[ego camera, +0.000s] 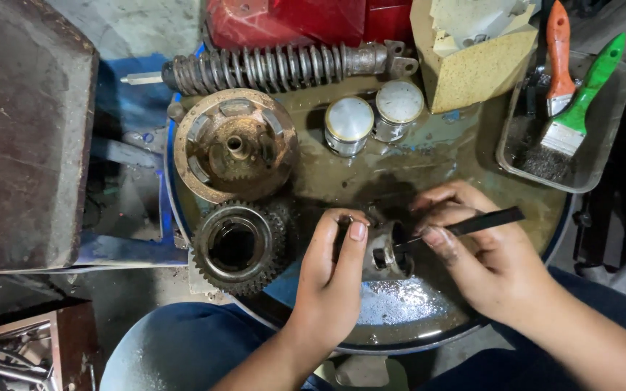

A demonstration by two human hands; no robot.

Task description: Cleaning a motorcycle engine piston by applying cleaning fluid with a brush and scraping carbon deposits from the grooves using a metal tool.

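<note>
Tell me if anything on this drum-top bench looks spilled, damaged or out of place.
A wet, oily film pools on the drum top below the small metal part held by the left hand. The clutch housing looks rusty and grimy. Nothing looks tipped over.

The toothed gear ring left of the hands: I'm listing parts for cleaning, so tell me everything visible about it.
The toothed gear ring is a round, dark, greasy metal part with teeth around its outer edge and a wide smooth collar around a hollow centre. It lies flat on the oily blue drum top, just below the rusty round hub and close to the left hand, which does not touch it. Grime coats the teeth.
</note>
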